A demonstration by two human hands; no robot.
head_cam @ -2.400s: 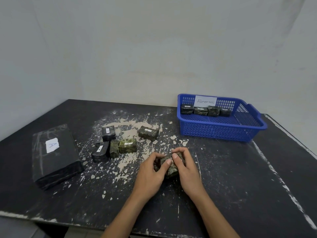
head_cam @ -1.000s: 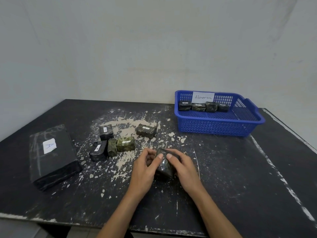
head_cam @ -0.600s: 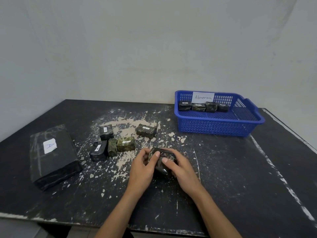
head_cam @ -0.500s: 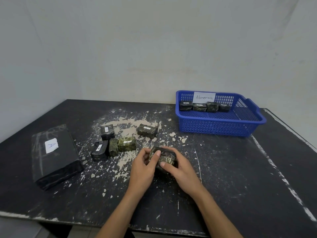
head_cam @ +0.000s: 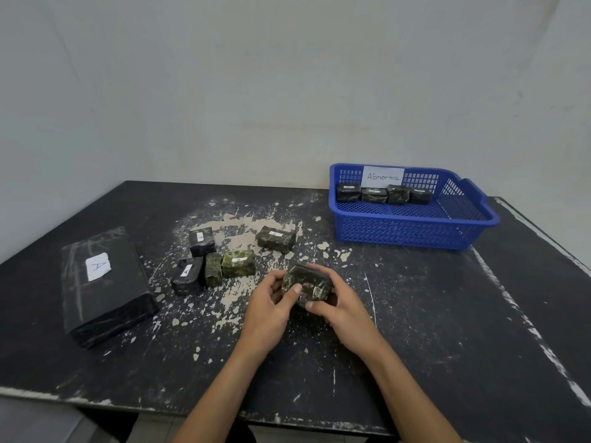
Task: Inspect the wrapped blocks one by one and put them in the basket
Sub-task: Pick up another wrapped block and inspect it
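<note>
**One block in both hands, mid-desk**

Over the desk (head_cam: 447, 314) the left hand (head_cam: 268, 310) and right hand (head_cam: 347, 313) meet; between them is one block (head_cam: 307, 284) in shiny dark green wrap, tilted, a broad face turned up toward the camera. The left fingers (head_cam: 295, 289) are curled, thumb pressed on the block's near left face; the right fingers (head_cam: 323, 270) are curled over its far top edge, thumb at the near right corner; both hands grip this block and nothing else. Cannot tell whether its underside touches the desk.

Left of the fingers and slightly beyond lie five loose blocks (head_cam: 238, 263); three sit side by side, touching; a black one is just behind them; a green one lies apart, straight beyond the fingers; most carry a small white tag. Far left of the fingers is a big black box (head_cam: 105, 292) with a white label marked "A".

Beyond the fingers to the right, well apart, stands a blue basket (head_cam: 399, 233); four stowed blocks (head_cam: 374, 195) line its far wall in a row, below a card (head_cam: 383, 177) reading "Abnormal".

The desk is black; its paint is flaked to pale patches left of and beyond the fingers.
</note>
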